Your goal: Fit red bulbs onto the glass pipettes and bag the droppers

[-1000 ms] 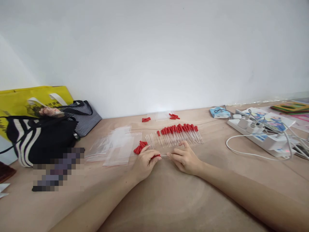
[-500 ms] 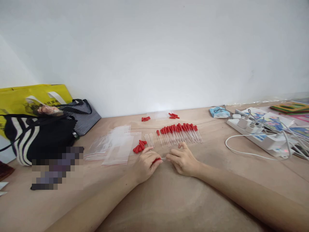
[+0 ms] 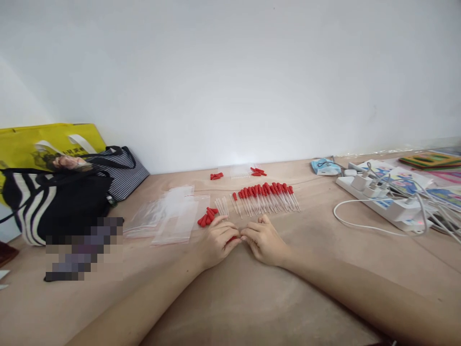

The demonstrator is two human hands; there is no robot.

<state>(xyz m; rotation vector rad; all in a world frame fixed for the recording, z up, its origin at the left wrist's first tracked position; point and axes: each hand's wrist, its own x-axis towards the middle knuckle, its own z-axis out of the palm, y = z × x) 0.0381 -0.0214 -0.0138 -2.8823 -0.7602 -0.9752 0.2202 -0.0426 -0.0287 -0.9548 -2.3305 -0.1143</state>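
Note:
My left hand (image 3: pixel 220 242) is closed around a red rubber bulb (image 3: pixel 234 238), most of it hidden by the fingers. Its fingertips meet those of my right hand (image 3: pixel 264 241), which pinches a thin clear dropper tube, now covered by the fingers. Just beyond my hands lies a row of droppers (image 3: pixel 268 197), clear tubes with red bulbs on their far ends. To its left are several bare tubes (image 3: pixel 222 206). Beside my left hand sits a small pile of loose red bulbs (image 3: pixel 207 217).
Clear zip bags (image 3: pixel 176 218) lie at left, near a black bag (image 3: pixel 72 206) and a yellow bag (image 3: pixel 21 144). More red bulbs (image 3: pixel 216 176) are by the wall. At right are a power strip (image 3: pixel 382 204) with white cables and a blue mask (image 3: pixel 325 166).
My right hand has moved left until its fingertips meet my left hand's. The stretch of tube that showed between them is now hidden. The view has shifted slightly.

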